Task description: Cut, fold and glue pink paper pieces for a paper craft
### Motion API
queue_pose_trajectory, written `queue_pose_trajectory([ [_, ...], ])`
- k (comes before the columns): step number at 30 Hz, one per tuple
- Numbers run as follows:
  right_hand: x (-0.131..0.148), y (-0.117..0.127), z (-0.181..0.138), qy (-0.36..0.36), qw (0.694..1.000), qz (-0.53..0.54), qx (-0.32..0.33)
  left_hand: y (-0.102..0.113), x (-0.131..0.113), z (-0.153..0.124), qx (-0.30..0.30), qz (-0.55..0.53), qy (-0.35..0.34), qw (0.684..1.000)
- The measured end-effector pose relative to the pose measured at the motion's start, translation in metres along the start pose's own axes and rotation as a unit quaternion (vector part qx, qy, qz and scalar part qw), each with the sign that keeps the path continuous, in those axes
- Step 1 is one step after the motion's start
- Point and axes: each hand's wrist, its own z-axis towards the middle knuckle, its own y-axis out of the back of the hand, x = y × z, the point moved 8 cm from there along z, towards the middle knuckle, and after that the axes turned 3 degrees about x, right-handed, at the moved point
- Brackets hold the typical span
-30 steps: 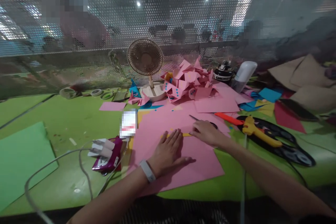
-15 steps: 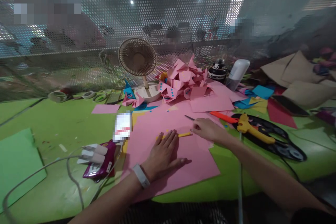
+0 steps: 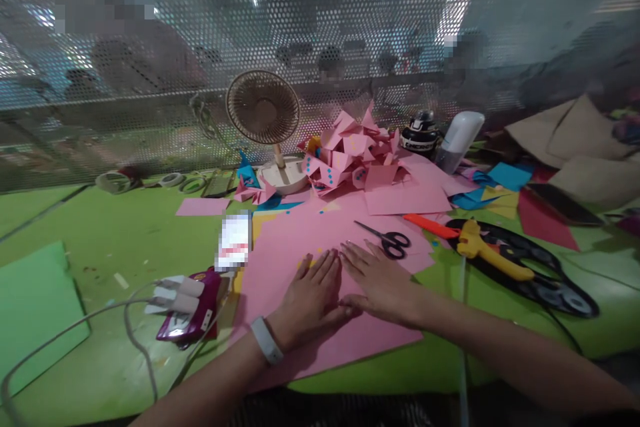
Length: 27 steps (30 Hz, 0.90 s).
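My left hand point(image 3: 311, 297) lies flat on a large pink paper sheet point(image 3: 285, 233), fingers stretched out. Beside it my right hand point(image 3: 377, 280) is also pressed flat, its thumb meeting the left thumb. A few yellow bits point(image 3: 306, 260) show around my left fingertips; whatever lies under the palms is hidden. Just beyond my right hand, small black-handled scissors point(image 3: 393, 241) rest on the pink paper, blades pointing left.
Folded pink paper pieces point(image 3: 350, 153) are heaped at the back, beside a small fan point(image 3: 264, 110). A yellow-and-orange tool point(image 3: 480, 250) lies right. On the left are a phone point(image 3: 234, 240), a purple device point(image 3: 193, 310) with cables, and green paper point(image 3: 40, 313).
My right hand has let go of the scissors and moved left and nearer, flattening beside my left hand. The yellow strip seen earlier is now mostly covered. My left hand has stayed put.
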Motion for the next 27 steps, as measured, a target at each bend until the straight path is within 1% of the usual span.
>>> queue_pose_trajectory([
  [8, -0.001, 0.0, 0.001, 0.008, 1.0, -0.01, 0.013, 0.003, 0.0, -0.002, 0.005, 0.004, 0.005, 1.0],
  [15, -0.012, -0.001, -0.011, -0.006, 0.999, -0.04, 0.026, 0.004, 0.003, -0.005, 0.01, -0.007, 0.001, 1.0],
  [18, -0.014, -0.001, -0.015, -0.021, 0.999, -0.038, 0.022, 0.005, 0.011, -0.013, 0.015, -0.003, 0.009, 1.0],
  [21, -0.015, -0.003, -0.016, -0.042, 0.998, -0.036, 0.027, 0.008, 0.024, -0.027, 0.018, 0.011, 0.028, 0.999],
  [24, -0.017, -0.007, -0.018, -0.048, 0.998, -0.039, 0.033, 0.011, 0.036, -0.042, 0.022, 0.023, 0.057, 0.998],
  [27, -0.022, -0.009, -0.022, -0.047, 0.997, -0.047, 0.026, 0.012, 0.042, -0.052, 0.022, 0.029, 0.079, 0.996],
])
